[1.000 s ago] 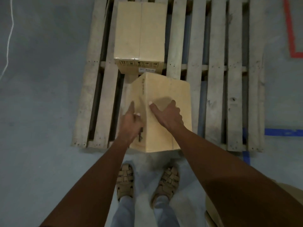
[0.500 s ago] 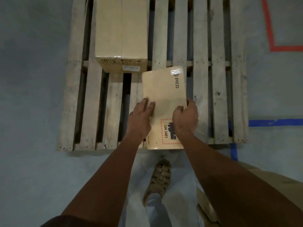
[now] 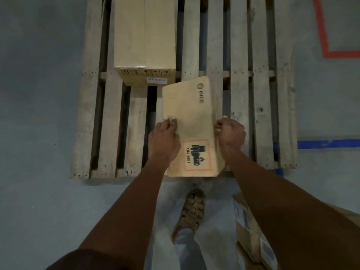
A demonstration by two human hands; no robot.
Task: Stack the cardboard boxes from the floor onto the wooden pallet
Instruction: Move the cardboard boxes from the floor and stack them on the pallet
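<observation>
A: Head view looks straight down on a grey concrete floor (image 3: 39,94) with a wooden pallet (image 3: 239,55) lying on it. Red tape (image 3: 323,36) marks a corner at the upper right, and blue tape (image 3: 327,143) runs along the floor off the pallet's right side.

B: What sits on the pallet?

A: One taped box (image 3: 145,32) on the far left slats. A second one, the PICO box (image 3: 191,121), with a UN 3481 label, is at the pallet's near edge, just beside the taped box's near right corner. Whether it rests fully on the slats I cannot tell.

B: What changed since half a second ago?

A: Little. The PICO box lies in nearly the same place and turn as then. A second ago it was tilted on a corner with another face up; now its printed face is up and flat.

B: And the hands?

A: Both arms reach forward and down. The left hand (image 3: 165,139) holds the box's left edge, fingertips on the top face. The right hand (image 3: 230,133) is curled over the right edge, gripping it.

B: Anything else?

A: One sandalled foot (image 3: 191,209) stands on the floor before the pallet, and another carton (image 3: 251,236) shows at the lower right, partly behind the right arm.
</observation>
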